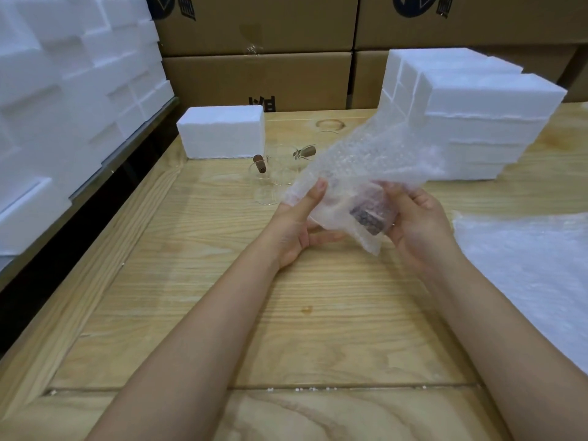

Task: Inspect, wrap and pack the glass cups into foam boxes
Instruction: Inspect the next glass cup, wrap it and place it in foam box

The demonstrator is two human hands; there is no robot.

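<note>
Both hands hold a sheet of bubble wrap (pixel 359 163) above the wooden table (pixel 222 281). Inside it lies a glass cup with a brown wooden handle (pixel 366 219), seen dimly through the plastic. My left hand (pixel 299 227) pinches the wrap's left edge, thumb on top. My right hand (pixel 416 224) grips the wrapped cup from the right. Two more clear glass cups with brown handles (pixel 259 163) (pixel 305 152) stand on the table behind. A single foam box (pixel 222 132) sits at the back left of them.
A stack of foam boxes (pixel 471 122) stands at the back right, and a tall pile of foam pieces (pixel 63 90) fills the left. Spare bubble wrap (pixel 534 275) lies on the right of the table. Cardboard cartons (pixel 254 78) line the back.
</note>
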